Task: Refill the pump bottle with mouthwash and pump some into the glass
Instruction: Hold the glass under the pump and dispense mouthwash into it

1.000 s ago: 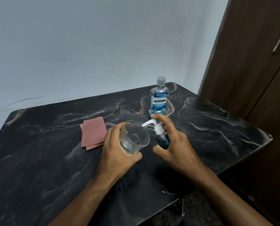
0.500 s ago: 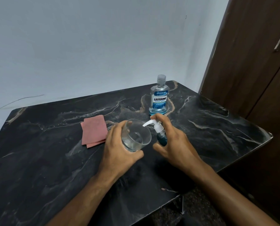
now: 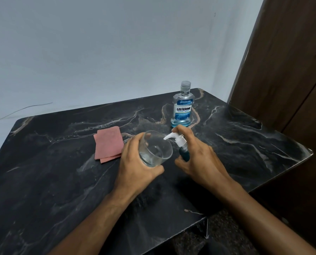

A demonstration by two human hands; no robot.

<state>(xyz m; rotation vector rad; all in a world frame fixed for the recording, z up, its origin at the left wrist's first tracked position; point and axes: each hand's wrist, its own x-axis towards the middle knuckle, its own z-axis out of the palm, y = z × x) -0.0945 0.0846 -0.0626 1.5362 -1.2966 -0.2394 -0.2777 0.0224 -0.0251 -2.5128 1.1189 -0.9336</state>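
glass held tilted at the pump nozzle on a dark marble table [image 3: 61, 181]

head view: left hand [image 3: 135, 168] wraps the glass [image 3: 156, 149]; right hand [image 3: 201, 161] grips the pump bottle [image 3: 184, 153], 1 finger on the white pump head [image 3: 175, 138]. mouthwash bottle [image 3: 182, 107] stands behind; pink cloth [image 3: 108, 144] lies left.

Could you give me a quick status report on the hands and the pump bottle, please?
Left hand tilting glass under nozzle. Right hand gripping pump bottle, finger on pump head. Nothing in the way.
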